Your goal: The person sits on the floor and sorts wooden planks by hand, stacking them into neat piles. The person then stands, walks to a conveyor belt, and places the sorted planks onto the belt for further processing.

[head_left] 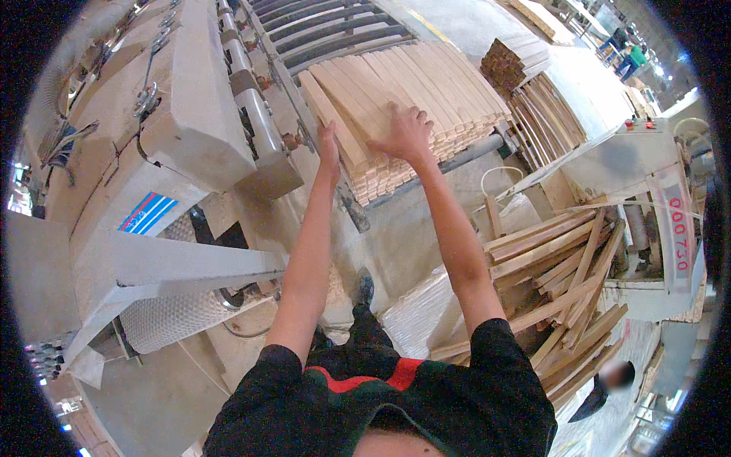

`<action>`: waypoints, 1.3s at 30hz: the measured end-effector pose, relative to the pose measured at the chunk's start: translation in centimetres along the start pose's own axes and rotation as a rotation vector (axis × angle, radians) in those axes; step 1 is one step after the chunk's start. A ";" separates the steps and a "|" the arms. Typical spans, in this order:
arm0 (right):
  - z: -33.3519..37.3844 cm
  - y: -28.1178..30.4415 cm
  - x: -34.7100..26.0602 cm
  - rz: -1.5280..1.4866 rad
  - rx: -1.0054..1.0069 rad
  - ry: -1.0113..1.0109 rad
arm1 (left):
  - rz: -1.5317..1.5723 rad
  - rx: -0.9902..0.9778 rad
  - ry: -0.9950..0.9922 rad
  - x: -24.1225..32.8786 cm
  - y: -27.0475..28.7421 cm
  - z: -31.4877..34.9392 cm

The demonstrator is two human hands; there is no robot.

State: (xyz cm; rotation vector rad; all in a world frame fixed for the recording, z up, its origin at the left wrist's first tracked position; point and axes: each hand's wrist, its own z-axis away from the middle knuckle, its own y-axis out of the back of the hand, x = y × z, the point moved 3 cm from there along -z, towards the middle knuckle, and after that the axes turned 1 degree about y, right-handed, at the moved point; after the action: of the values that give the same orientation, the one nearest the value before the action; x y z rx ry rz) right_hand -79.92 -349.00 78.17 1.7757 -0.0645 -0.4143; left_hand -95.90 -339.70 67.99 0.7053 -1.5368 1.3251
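A layered stack of pale wooden slats [411,76] lies ahead of me on a roller conveyor [327,30]. At its left side, one slat [331,118] sits slightly askew, with a narrow dark gap between it and its neighbours. My left hand [328,146] rests upright against the outer side of that slat, its fingers stretched out and partly hidden. Over the near end of the top layer is my right hand [407,135], with the fingers spread and the thumb pointing left. It touches or hovers just above the slats; which of the two cannot be told.
A large pale machine [190,99] with metal rollers borders the conveyor on the left. Loose wooden strips [563,259] are heaped at my right, beside a grey machine cabinet [617,164]. More stacked wood [544,114] stands beyond the slats. Another person [609,385] is at lower right.
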 end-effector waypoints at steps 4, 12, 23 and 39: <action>0.2 0.5 -0.1 0.019 -0.004 -0.038 | 0.172 0.041 0.094 -0.2 0.9 -0.2; 0.5 0.3 -0.2 0.045 -0.039 -0.046 | 0.044 0.056 0.048 -0.6 0.3 -1.9; -0.3 -0.5 1.8 0.016 0.031 -0.106 | -0.150 0.137 0.194 0.9 0.8 -2.6; -0.2 -0.6 2.0 -0.047 -0.045 -0.111 | -0.207 0.208 0.167 2.3 -0.7 -2.2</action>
State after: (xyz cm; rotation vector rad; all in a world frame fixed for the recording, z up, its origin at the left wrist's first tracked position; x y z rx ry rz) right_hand -78.06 -349.17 77.12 1.7111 -0.0920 -0.5443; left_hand -95.51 -337.41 70.30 0.8380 -1.1719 1.3608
